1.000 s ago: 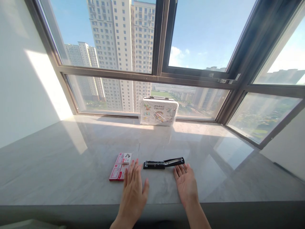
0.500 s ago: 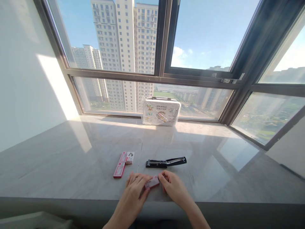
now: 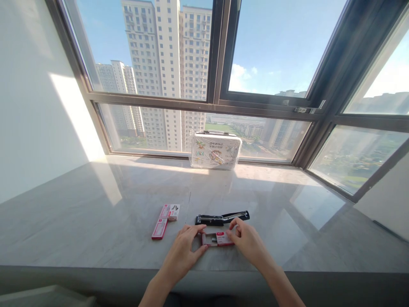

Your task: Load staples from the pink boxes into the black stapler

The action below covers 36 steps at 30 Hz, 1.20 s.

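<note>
A small red-and-white staple box (image 3: 225, 238) is held between my two hands, low over the stone sill. Its inner tray (image 3: 209, 239) sticks out to the left of the printed sleeve; a little grey content shows beside the sleeve's edge. My left hand (image 3: 182, 249) is closed on the tray's left end with thumb and fingers. With fingertips, my right hand (image 3: 249, 241) pinches the right end of the sleeve. Just beyond lies a black stapler (image 3: 211, 219), folded open with its metal rail showing.
Left of the stapler lie red-and-white flat boxes (image 3: 159, 229) and a smaller white box (image 3: 174, 212) with a stapler picture. A plastic-wrapped white case (image 3: 216, 151) stands against the window. The grey sill (image 3: 96, 230) ends at a front edge close to me.
The staple box has gone from shut to partly slid open. My right hand has moved to the right with the sleeve, while my left hand keeps hold of the tray end.
</note>
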{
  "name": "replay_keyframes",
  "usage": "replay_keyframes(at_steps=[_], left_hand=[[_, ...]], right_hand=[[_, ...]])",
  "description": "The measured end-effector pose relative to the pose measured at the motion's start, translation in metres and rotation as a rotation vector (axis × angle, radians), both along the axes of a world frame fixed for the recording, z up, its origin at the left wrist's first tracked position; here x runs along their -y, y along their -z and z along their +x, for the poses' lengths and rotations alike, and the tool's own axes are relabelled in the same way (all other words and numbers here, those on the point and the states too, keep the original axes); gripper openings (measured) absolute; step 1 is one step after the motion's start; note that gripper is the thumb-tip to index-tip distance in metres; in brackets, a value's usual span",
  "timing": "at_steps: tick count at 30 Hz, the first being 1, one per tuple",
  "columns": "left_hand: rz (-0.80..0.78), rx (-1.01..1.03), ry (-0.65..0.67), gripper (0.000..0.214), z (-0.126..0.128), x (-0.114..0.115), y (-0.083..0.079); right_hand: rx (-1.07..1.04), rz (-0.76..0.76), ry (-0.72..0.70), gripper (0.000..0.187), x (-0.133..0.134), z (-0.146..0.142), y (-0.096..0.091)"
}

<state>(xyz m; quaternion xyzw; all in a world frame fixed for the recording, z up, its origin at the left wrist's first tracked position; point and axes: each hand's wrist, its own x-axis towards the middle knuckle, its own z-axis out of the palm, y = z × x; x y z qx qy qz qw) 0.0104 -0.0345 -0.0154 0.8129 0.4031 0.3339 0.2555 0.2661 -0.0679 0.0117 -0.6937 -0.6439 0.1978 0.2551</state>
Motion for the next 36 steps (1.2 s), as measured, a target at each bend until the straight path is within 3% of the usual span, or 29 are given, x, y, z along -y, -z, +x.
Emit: replay_keyframes(at_steps=[4,6,11,20,24,29,32,36], left_hand=[[0.012,-0.002,0.000,0.053,0.000,-0.001,0.000],[0.011,-0.007,-0.002,0.052,0.000,-0.001,-0.001],[0.012,-0.006,-0.012,0.050,-0.001,0.001,-0.002],[0.013,-0.008,-0.015,0.049,0.000,0.002,-0.005],[-0.011,0.003,-0.024,0.050,-0.001,0.003,-0.006],[-0.013,0.012,-0.011,0.052,0.000,0.003,-0.006],[-0.001,0.015,-0.007,0.052,-0.001,0.004,-0.007],[0.006,0.012,-0.044,0.042,-0.004,0.003,-0.009]], right_hand=[[0.256,0.005,-0.233,0.016,-0.007,-0.032,-0.028],[0.357,-0.010,-0.285,0.015,-0.014,-0.045,-0.036],[0.427,-0.018,-0.332,0.017,-0.026,-0.055,-0.040],[0.392,0.004,-0.337,0.016,-0.019,-0.051,-0.045],[0.086,0.049,-0.252,0.023,-0.016,-0.039,-0.031],[-0.305,0.061,-0.150,0.033,-0.008,-0.004,0.007],[-0.361,0.047,-0.114,0.035,-0.001,0.014,0.022],[-0.315,0.031,-0.110,0.041,0.003,0.025,0.026]])
